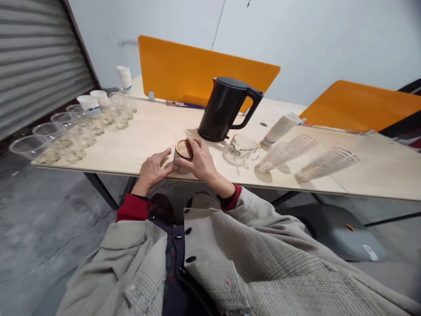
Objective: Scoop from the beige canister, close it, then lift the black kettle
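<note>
At the table's front edge stands a small round container (183,149) with a dark rim and a light brown top or inside; I cannot tell which. My right hand (200,161) grips it, fingers over the rim and thumb across the near side. On its left, my left hand (154,169) rests with fingers stretched and apart, the thumb tip close to or touching the container's side. Right of my hands, a clear glass teacup (241,147) with a green pattern sits on a glass saucer (230,158). Behind them rises a black electric kettle (222,109).
Several clear plastic cups (70,140) with bits in the bottom line the table's (148,131) left end, beside white paper cups (88,103). On the right lie stacked paper cups (281,128) and two stacks of plastic cups (325,163). Orange dividers (197,70) stand behind.
</note>
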The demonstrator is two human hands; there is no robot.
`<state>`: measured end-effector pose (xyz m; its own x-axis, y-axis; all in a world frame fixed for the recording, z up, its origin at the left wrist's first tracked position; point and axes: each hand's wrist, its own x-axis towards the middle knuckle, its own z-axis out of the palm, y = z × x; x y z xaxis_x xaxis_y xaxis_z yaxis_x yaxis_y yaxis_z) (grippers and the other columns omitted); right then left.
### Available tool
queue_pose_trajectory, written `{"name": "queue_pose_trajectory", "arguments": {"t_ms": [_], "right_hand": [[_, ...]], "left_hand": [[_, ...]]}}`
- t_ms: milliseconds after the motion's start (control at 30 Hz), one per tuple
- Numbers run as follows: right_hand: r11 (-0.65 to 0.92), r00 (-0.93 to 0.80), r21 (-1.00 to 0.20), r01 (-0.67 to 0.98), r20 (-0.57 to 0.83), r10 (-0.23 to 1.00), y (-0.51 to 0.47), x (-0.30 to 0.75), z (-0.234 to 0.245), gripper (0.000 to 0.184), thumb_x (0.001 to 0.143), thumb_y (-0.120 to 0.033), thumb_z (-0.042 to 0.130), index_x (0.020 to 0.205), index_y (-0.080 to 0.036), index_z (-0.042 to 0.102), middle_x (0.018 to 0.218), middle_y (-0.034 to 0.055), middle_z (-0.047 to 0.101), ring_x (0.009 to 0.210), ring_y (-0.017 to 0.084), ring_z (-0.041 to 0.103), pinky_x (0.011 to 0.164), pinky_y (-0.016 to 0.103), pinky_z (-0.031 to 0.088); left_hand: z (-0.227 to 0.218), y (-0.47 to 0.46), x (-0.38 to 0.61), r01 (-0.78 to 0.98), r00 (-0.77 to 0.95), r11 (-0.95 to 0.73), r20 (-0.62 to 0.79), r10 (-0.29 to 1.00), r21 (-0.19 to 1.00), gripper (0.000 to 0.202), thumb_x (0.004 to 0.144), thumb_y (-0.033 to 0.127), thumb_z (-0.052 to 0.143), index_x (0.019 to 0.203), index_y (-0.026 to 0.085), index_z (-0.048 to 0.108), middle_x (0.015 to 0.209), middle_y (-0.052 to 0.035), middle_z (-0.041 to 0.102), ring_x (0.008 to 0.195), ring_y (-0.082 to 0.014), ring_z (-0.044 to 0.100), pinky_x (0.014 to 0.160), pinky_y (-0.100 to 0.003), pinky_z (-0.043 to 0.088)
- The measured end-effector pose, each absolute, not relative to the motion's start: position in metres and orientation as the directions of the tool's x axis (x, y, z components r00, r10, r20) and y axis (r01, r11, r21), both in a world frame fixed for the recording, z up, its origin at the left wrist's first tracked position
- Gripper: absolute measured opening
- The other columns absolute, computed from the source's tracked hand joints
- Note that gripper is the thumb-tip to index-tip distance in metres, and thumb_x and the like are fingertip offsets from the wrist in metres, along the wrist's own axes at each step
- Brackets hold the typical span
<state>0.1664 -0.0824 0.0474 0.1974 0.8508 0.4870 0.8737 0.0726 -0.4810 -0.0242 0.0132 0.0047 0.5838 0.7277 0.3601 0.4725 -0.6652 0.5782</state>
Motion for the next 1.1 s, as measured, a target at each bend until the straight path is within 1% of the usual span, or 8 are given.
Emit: {"name": "queue_pose_trajectory", "arguments": {"t_ms": [167, 267, 333, 400, 500, 767, 967, 1100], "right_hand": [[-0.007, 0.237, -0.452, 0.892, 0.454, 0.859, -0.082, 0.159, 0.052, 0.088, 0.085, -0.060, 0.084, 0.158, -0.022, 0.054, 0.149, 0.0195, 0.060, 0.137, 0.041, 0.057, 0.112, 0.057, 0.054], [-0.046, 0.258, -0.434, 0.900, 0.444, 0.858, -0.081, 0.156, 0.054, 0.086, 0.088, -0.063, 0.080, 0.158, -0.020, 0.054, 0.147, 0.0204, 0.061, 0.136, 0.041, 0.058, 0.111, 0.055, 0.055], [-0.042, 0.266, -0.435, 0.899, 0.468, 0.843, -0.080, 0.153, 0.053, 0.079, 0.091, -0.063, 0.077, 0.155, -0.022, 0.057, 0.145, 0.0189, 0.063, 0.134, 0.040, 0.060, 0.110, 0.054, 0.056], [-0.022, 0.268, -0.447, 0.894, 0.497, 0.825, -0.078, 0.151, 0.051, 0.073, 0.092, -0.063, 0.075, 0.152, -0.023, 0.060, 0.142, 0.0179, 0.064, 0.132, 0.039, 0.060, 0.110, 0.054, 0.056], [-0.015, 0.280, -0.475, 0.880, 0.492, 0.824, -0.076, 0.149, 0.050, 0.069, 0.092, -0.061, 0.075, 0.147, -0.020, 0.062, 0.143, 0.0187, 0.064, 0.134, 0.039, 0.059, 0.112, 0.054, 0.054], [0.040, 0.297, -0.556, 0.830, 0.502, 0.812, -0.072, 0.150, 0.049, 0.063, 0.090, -0.053, 0.078, 0.142, -0.021, 0.065, 0.140, 0.0161, 0.065, 0.131, 0.036, 0.061, 0.114, 0.050, 0.052], [0.086, 0.288, -0.590, 0.803, 0.510, 0.811, -0.068, 0.155, 0.045, 0.069, 0.088, -0.058, 0.079, 0.141, -0.017, 0.066, 0.141, 0.0175, 0.065, 0.132, 0.036, 0.060, 0.115, 0.051, 0.052], [0.148, 0.307, -0.676, 0.722, 0.504, 0.807, -0.060, 0.162, 0.047, 0.058, 0.093, -0.065, 0.070, 0.135, -0.024, 0.070, 0.131, 0.0131, 0.071, 0.125, 0.033, 0.065, 0.112, 0.051, 0.054]], "left_hand": [[0.010, 0.013, -0.015, 0.440, 0.620, -0.666, 0.333, 0.710, 0.602, 0.095, 0.080, 0.052, 0.084, 0.164, 0.025, 0.050, 0.164, -0.0115, 0.061, 0.146, -0.0340, 0.062, 0.123, -0.046, 0.050], [0.013, 0.008, -0.006, 0.343, 0.632, -0.664, 0.360, 0.686, 0.664, 0.103, 0.077, 0.051, 0.086, 0.167, 0.023, 0.043, 0.165, -0.0126, 0.060, 0.146, -0.0343, 0.063, 0.118, -0.044, 0.054], [0.015, 0.004, 0.000, 0.312, 0.623, -0.650, 0.367, 0.691, 0.693, 0.102, 0.077, 0.047, 0.087, 0.166, 0.024, 0.042, 0.158, -0.0108, 0.066, 0.138, -0.0330, 0.069, 0.110, -0.041, 0.059], [0.016, 0.000, 0.005, 0.346, 0.593, -0.622, 0.351, 0.725, 0.702, 0.099, 0.075, 0.041, 0.088, 0.163, 0.026, 0.045, 0.148, -0.0093, 0.073, 0.128, -0.0328, 0.075, 0.101, -0.039, 0.063], [0.016, -0.002, 0.007, 0.411, 0.551, -0.590, 0.326, 0.768, 0.695, 0.095, 0.073, 0.038, 0.090, 0.157, 0.027, 0.049, 0.140, -0.0091, 0.077, 0.123, -0.0339, 0.077, 0.096, -0.038, 0.064], [0.013, 0.002, 0.006, 0.445, 0.532, -0.603, 0.346, 0.773, 0.662, 0.088, 0.071, 0.046, 0.089, 0.149, 0.025, 0.054, 0.134, -0.0093, 0.079, 0.120, -0.0341, 0.078, 0.094, -0.038, 0.063], [0.014, 0.004, 0.006, 0.473, 0.517, -0.573, 0.315, 0.796, 0.670, 0.092, 0.065, 0.053, 0.090, 0.145, 0.024, 0.056, 0.135, -0.0113, 0.077, 0.123, -0.0381, 0.074, 0.101, -0.047, 0.061], [0.015, 0.003, 0.006, 0.444, 0.511, -0.561, 0.317, 0.799, 0.699, 0.093, 0.062, 0.052, 0.092, 0.145, 0.027, 0.057, 0.137, -0.0092, 0.076, 0.125, -0.0371, 0.072, 0.104, -0.049, 0.059]]}}
